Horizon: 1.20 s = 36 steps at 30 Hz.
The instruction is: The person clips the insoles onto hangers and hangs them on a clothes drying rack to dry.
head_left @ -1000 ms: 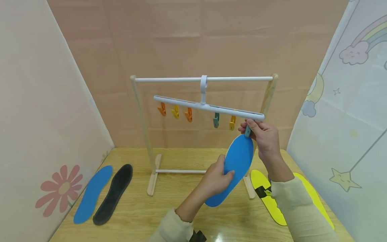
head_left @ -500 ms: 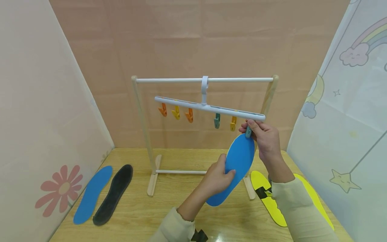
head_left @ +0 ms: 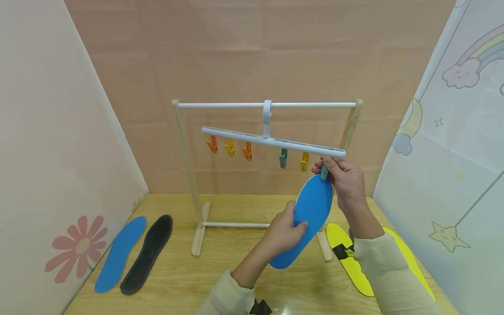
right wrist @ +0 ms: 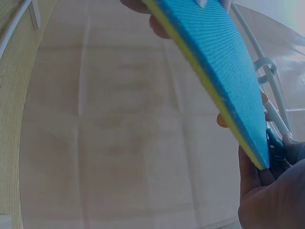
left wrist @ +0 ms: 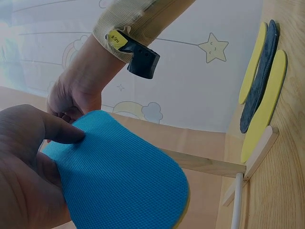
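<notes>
Left grip (head_left: 284, 229) holds a textured, round-ended insole (head_left: 313, 203); right grip (head_left: 346, 181), a clip (head_left: 324, 173).

Reaching forward out of pale sleeves (head_left: 397, 275). Angling the left forearm (head_left: 248, 264) up and to the right, the right forearm (head_left: 357, 218) up and to the left. Pinching with the right grip (head_left: 345, 180), the higher one, between thumb and bent fingers. Holding lower with the left grip (head_left: 284, 232), thumb in front, fingers mostly hidden behind.
</notes>
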Motion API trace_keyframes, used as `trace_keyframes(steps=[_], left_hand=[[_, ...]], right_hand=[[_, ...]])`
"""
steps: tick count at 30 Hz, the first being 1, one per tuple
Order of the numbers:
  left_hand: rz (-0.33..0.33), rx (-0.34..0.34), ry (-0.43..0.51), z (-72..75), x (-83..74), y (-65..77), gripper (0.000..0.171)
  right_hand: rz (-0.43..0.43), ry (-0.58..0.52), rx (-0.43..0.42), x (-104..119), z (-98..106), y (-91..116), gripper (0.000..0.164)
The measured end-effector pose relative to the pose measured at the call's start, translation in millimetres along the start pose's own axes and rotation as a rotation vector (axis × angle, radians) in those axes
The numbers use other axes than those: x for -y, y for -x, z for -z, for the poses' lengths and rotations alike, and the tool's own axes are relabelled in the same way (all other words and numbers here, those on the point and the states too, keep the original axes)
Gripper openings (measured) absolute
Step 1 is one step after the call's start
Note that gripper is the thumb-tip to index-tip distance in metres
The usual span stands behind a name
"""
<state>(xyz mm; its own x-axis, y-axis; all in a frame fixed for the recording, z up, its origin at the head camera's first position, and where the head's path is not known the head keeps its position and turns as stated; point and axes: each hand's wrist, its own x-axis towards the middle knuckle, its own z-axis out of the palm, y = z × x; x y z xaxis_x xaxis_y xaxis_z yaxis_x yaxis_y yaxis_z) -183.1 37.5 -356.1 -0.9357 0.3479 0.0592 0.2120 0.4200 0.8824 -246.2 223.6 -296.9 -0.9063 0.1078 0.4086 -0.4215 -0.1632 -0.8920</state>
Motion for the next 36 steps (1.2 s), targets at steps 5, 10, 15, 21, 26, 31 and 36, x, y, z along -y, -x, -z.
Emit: trace_keyframes(steps=[5, 10, 15, 21, 26, 31, 36], left_hand=[[-0.005, 0.006, 0.022, -0.3, 0.2, -0.8, 0.045], [0.001, 0.007, 0.042, -0.5, -1.5, -2.6, 0.046], [0.011, 0.004, 0.047, -1.1, -2.3, -4.6, 0.048], [0.021, 0.004, 0.057, -2.4, -1.9, -6.5, 0.049], [0.036, 0.009, 0.062, -2.2, -1.2, -6.4, 0.052], [0.022, 0.044, 0.051, -0.8, 3.7, -5.0, 0.059], [-0.005, 0.066, 0.029, 0.6, 12.4, -5.2, 0.067]], right_hand=[[-0.005, 0.024, -0.004, 0.3, -0.5, 0.2, 0.042], [-0.008, 0.03, -0.003, 0.6, -1.2, -0.3, 0.042], [-0.01, 0.012, -0.001, 0.5, -1.2, -0.8, 0.04], [-0.011, 0.005, 0.003, 0.7, -0.6, -1.0, 0.034], [-0.027, 0.026, 0.007, 0.9, -0.4, -0.6, 0.029], [-0.019, 0.039, 0.033, -0.1, 1.4, -1.9, 0.029], [-0.016, 0.027, 0.076, -0.4, 4.2, -3.4, 0.034]])
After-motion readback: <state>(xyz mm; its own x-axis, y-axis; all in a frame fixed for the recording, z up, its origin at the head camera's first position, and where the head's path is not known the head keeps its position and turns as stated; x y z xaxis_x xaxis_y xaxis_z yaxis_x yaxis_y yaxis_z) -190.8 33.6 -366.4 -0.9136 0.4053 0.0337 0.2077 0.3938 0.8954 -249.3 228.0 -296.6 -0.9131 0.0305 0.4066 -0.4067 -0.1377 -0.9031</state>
